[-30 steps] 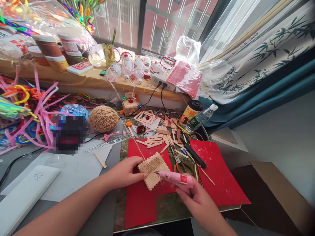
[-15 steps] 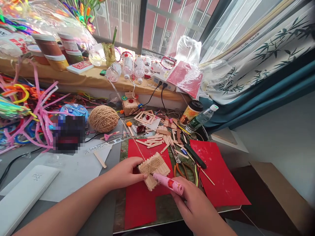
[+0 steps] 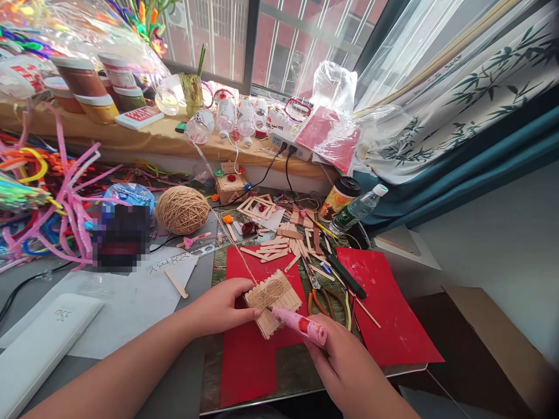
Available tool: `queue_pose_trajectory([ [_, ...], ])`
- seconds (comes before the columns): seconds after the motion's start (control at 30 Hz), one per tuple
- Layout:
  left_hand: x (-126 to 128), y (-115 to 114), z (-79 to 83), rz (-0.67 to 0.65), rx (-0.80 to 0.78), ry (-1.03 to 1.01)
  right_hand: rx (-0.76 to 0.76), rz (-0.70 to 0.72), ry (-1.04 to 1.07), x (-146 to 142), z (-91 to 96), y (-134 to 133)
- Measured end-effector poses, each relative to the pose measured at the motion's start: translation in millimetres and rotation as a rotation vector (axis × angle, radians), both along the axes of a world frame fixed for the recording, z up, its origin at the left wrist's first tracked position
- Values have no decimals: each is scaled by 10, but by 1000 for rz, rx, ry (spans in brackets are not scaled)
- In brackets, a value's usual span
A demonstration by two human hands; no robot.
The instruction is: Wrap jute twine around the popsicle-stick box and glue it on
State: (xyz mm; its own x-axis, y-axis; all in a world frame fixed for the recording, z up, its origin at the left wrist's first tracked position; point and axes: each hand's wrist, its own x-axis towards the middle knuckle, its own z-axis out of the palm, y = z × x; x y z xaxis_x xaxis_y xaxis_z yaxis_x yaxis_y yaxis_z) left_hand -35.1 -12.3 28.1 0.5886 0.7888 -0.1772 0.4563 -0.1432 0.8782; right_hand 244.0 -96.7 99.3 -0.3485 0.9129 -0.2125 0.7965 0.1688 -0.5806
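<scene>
My left hand (image 3: 227, 308) is closed on the left edge of a small craft-stick box (image 3: 288, 294), tilted above red paper. Twine (image 3: 267, 294) lies in loops across its top, and a strand runs back toward the twine ball (image 3: 182, 209). My right hand (image 3: 338, 355) is wrapped round a pink glue gun (image 3: 301, 326). Its dark nozzle meets the twine on the box, close to my left thumb; whether glue is coming out is too small to tell. The right fingers are partly hidden behind the hand.
Loose craft sticks (image 3: 273, 247) and orange-handled pliers (image 3: 323, 302) lie beyond the box. A drink can (image 3: 338, 201) and a water bottle (image 3: 358, 210) stand at back right. Red paper (image 3: 388, 308) covers the right side. A white power bank (image 3: 50, 349) sits at left.
Both hands hold almost still on the box and the glue gun. The view has shifted very slightly.
</scene>
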Motion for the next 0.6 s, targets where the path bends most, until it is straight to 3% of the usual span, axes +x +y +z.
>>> queue_pose_trajectory([
  [0.6, 7, 8, 10, -1, -49, -23, -16, -145, 47, 169, -29, 59],
])
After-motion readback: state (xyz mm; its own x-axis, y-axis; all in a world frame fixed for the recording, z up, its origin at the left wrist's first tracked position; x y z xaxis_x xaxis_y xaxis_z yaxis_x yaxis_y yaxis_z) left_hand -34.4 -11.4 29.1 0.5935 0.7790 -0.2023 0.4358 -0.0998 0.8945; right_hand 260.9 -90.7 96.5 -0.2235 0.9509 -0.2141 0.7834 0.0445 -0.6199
